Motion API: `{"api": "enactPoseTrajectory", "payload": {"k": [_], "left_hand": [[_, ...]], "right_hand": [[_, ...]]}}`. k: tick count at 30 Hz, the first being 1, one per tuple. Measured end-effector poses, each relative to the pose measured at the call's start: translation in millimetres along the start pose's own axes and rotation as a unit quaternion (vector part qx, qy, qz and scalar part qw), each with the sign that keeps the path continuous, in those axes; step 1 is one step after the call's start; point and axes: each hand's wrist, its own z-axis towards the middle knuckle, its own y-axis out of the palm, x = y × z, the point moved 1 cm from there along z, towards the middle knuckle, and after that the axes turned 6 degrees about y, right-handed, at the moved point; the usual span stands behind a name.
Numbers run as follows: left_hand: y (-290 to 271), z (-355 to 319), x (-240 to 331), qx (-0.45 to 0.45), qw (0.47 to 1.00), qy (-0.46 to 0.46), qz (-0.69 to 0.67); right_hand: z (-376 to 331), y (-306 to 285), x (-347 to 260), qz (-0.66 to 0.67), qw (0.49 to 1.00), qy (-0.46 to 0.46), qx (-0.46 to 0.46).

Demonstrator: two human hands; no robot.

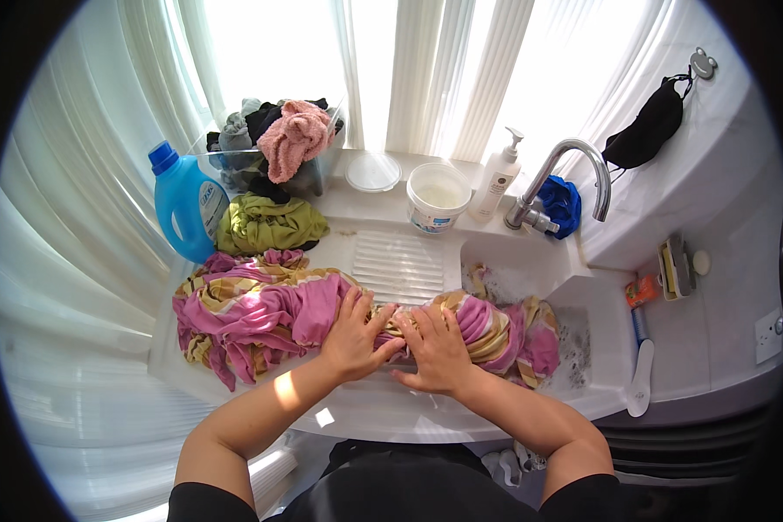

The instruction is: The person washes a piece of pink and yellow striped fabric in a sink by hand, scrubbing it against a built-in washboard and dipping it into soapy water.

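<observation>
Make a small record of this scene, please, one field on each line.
Left grip: spread open, on the pink-yellow cloth
Right grip: spread open, on the same cloth
Cloth's right end: at the basin
Behind cloth's left end: green cloth, blue bottle
Back ledge: white tub, pump bottle, tap

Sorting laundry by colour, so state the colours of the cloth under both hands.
The cloth is pink and mustard with pale bands, clearest in the head view.

White glare between curtains [422, 78], bent edges, black rim
</observation>
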Motion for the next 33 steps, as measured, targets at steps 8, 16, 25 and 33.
{"api": "enactPoseTrajectory", "payload": {"k": [8,16,25,33], "left_hand": [[35,1,4,0.092,0.995,0.007,0.023],[32,35,-16,0.109,0.992,0.041,-0.055],[36,46,-22,0.108,0.994,0.022,-0.016],[-11,14,20,-0.171,0.985,-0.024,-0.001]], "right_hand": [[13,40,17,-0.017,0.994,-0.059,0.093],[43,45,43,0.060,0.993,-0.100,-0.006],[39,44,35,0.059,0.995,-0.021,0.078],[-39,2,23,0.221,0.973,-0.068,-0.022]]}}
